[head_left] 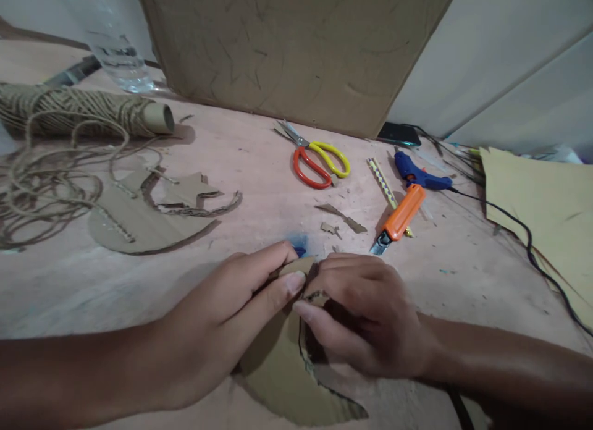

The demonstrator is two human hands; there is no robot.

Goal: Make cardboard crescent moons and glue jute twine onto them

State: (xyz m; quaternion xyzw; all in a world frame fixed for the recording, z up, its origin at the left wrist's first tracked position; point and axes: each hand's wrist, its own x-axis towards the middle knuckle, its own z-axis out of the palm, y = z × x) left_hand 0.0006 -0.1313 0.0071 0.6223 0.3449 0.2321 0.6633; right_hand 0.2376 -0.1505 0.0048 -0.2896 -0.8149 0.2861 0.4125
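A crescent-moon shape of brown cardboard (282,374) lies low in the middle, its lower tip pointing right. My left hand (236,306) is closed on its upper end, thumb pressed on top. At the inner curve, my right hand (370,312) pinches a thin strip of torn cardboard (317,296) along the rough edge. Both sets of fingertips nearly meet, hiding part of the upper tip. Something small and blue (299,248) shows just beyond my left fingers; I cannot make out what it is.
Scissors (319,161), an orange utility knife (401,217) with its blade out and a blue glue gun (421,173) lie beyond my hands. Twine (83,112), a cut cardboard moon and star (139,217) and a water bottle (113,47) are left. A large cardboard sheet (296,47) stands behind.
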